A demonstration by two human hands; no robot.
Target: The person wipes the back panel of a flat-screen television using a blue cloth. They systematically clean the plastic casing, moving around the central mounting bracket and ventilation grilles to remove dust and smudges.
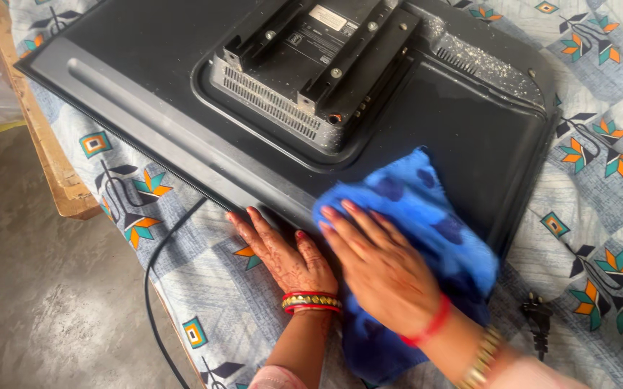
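The person is wiping the back of the black flat television [182, 94], face down on the patterned sheet [592, 216]: right hand [383, 270] pressed flat on the blue cloth [426, 216], left hand [286, 252] spread, bracing the near edge; dusty vents likely need passes next.

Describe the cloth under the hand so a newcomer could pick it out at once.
A black flat-screen television lies face down on a patterned bedsheet. At its near edge, the right hand presses flat on a blue cloth. It is the only soft, bright blue thing there, with darker blue blotches.
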